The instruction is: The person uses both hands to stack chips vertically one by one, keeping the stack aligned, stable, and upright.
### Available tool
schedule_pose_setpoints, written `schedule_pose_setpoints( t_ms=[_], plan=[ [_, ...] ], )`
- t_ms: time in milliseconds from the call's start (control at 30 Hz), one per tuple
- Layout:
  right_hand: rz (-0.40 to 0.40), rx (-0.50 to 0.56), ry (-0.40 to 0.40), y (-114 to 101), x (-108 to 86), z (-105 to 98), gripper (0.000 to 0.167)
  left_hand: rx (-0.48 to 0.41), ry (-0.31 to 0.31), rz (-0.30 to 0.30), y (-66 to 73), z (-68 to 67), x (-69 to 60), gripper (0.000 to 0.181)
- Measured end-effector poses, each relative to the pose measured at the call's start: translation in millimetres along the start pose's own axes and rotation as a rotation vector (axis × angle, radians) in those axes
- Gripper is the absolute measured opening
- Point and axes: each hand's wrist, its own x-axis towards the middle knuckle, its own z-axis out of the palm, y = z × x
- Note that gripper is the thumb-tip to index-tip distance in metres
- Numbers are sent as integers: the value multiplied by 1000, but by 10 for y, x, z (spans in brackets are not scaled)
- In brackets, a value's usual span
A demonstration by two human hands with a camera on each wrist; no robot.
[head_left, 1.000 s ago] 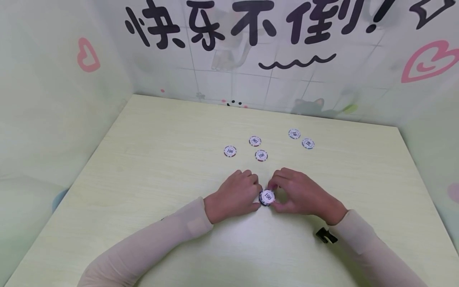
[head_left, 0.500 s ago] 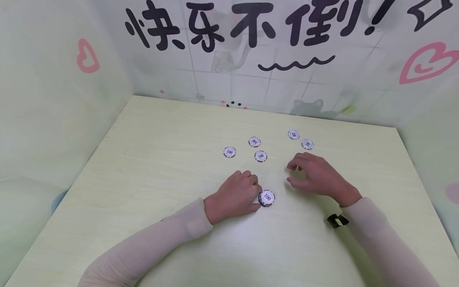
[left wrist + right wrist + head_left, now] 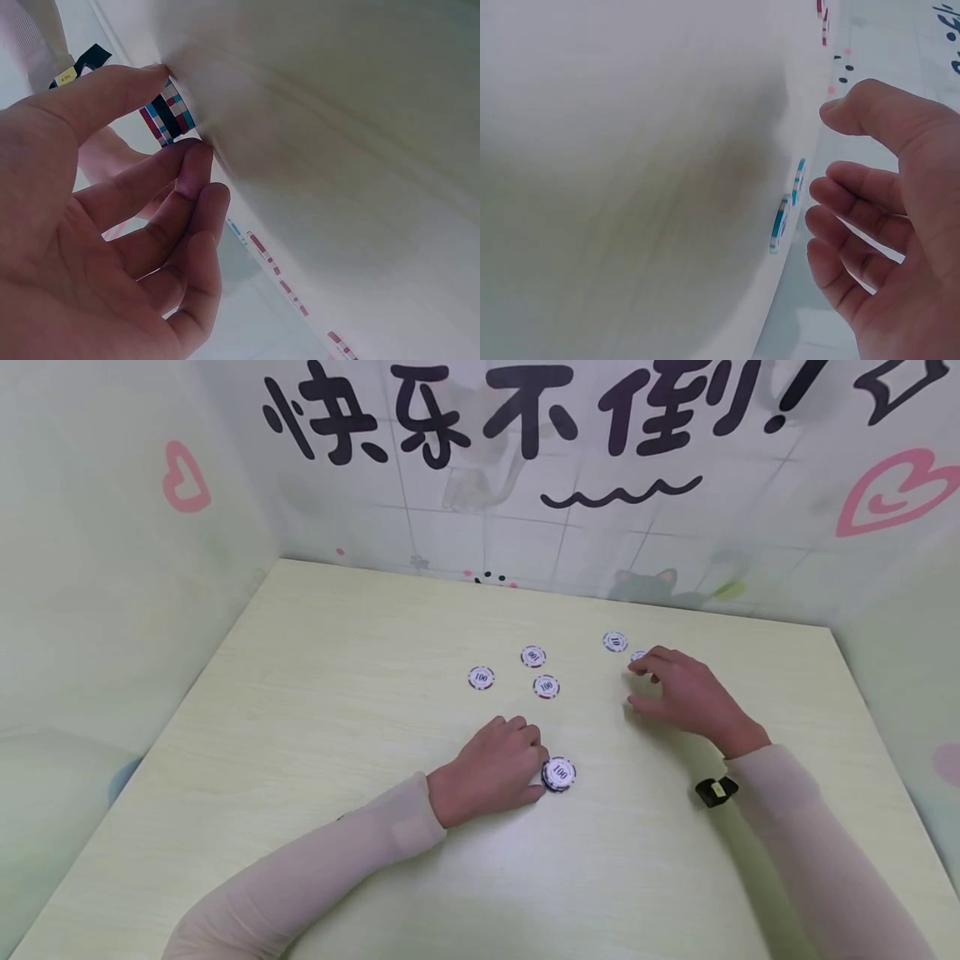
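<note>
A short stack of poker chips [image 3: 558, 774], topped by a chip marked 100, stands on the table. My left hand [image 3: 491, 772] holds it from the left; the left wrist view shows thumb and index finger on either side of the stack [image 3: 171, 112], whose edges are red, blue, white and black. Over the back right, my right hand [image 3: 686, 693] hovers with thumb and fingers parted and nothing between them. Just beyond its fingertips lies a poker chip [image 3: 637, 655], partly covered by the hand. Another chip marked 10 [image 3: 615, 642] lies to its left. Both have blue edges in the right wrist view.
Three chips marked 100 lie apart behind the stack: a left chip [image 3: 481, 677], a rear chip [image 3: 533, 657] and a front chip [image 3: 546, 687]. Printed walls enclose the pale wooden table [image 3: 337, 652] at the back and sides.
My right hand has left the stack and moved right and away from me, up to the chips marked 10. The left hand has stayed at the stack.
</note>
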Motion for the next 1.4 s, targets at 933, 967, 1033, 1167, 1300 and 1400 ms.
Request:
schedule_pose_setpoints(
  t_ms=[933,967,1033,1167,1300,1400],
  plan=[
    [196,32,-116,296,195,-29,51,-4,-16,-7,5,-4,7,29],
    [196,36,-114,295,192,-25,50,-4,-16,-7,5,-5,4,29],
    [195,34,-108,292,186,-18,49,-2,-12,-5,3,-3,1,29],
    [199,32,-97,274,181,-8,45,3,-6,-5,1,0,-3,28],
    [220,31,-92,250,184,-7,42,-1,-8,-8,-2,9,1,29],
    [249,26,-99,249,186,-4,43,-9,-13,-10,-3,13,4,30]
  ],
)
